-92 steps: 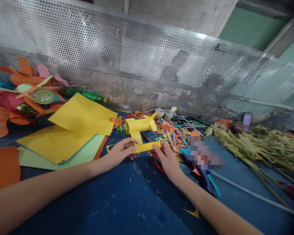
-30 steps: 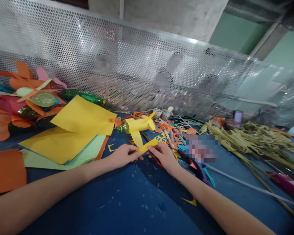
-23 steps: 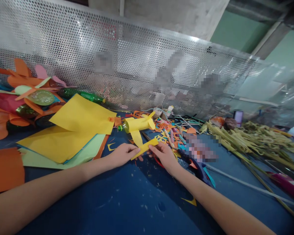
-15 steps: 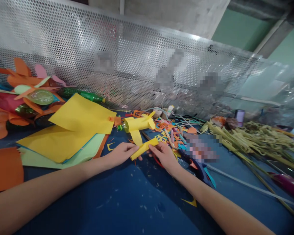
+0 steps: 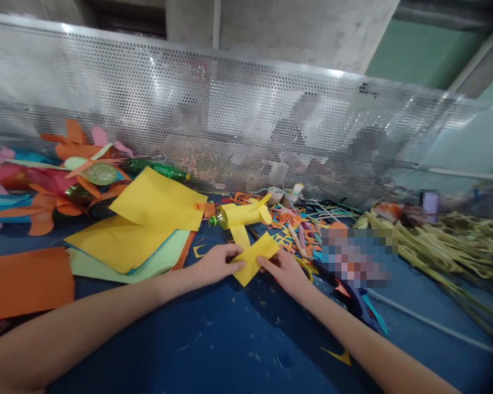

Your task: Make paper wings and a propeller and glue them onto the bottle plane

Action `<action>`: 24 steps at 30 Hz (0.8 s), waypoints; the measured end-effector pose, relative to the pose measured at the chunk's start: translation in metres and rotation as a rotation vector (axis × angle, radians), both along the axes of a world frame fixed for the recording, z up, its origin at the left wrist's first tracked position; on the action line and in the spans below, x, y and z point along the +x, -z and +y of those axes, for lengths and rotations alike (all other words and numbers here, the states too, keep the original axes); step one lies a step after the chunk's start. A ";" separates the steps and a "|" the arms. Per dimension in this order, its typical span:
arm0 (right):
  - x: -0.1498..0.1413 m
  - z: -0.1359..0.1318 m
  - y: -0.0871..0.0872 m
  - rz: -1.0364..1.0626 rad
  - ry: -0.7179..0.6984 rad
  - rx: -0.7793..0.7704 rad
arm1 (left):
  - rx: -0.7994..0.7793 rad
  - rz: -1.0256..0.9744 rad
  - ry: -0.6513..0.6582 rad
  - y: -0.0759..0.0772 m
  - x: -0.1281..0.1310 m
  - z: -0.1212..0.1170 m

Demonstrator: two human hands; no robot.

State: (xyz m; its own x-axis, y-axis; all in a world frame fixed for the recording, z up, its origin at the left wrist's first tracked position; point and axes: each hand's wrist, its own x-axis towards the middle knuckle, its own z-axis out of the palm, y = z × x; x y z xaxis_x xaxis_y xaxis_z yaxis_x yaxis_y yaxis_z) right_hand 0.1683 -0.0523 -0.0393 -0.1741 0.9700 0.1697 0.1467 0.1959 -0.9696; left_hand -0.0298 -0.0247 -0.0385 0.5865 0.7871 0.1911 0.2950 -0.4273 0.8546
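Observation:
Between my hands is a small yellow piece of paper (image 5: 255, 256), its broad face turned toward me above the blue table (image 5: 213, 339). My left hand (image 5: 217, 265) pinches its left edge, with the thumb on top. On the opposite edge, my right hand (image 5: 285, 271) grips it between thumb and fingers. Just beyond them lies a green plastic bottle wrapped in yellow paper (image 5: 246, 214), with yellow wing and tail shapes on it and its capped neck pointing left. One yellow wing reaches down toward the held piece.
Yellow sheets (image 5: 156, 200) and pale green sheets (image 5: 107, 267) are stacked at left, beside an orange sheet (image 5: 28, 284). Orange paper-decorated bottles (image 5: 82, 169) crowd the back left. Coloured scraps (image 5: 299, 230) and dried husks (image 5: 456, 241) lie right. A perforated metal screen (image 5: 246, 120) stands behind.
The yellow paper, curled into a narrow roll before, now shows a wider, flatter face. Both hands still hold it. The whole view has shifted, so things appear farther right and slightly lower.

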 end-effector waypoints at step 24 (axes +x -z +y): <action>0.025 0.031 0.008 0.090 0.418 -0.026 | 0.194 0.156 0.003 -0.019 0.000 -0.016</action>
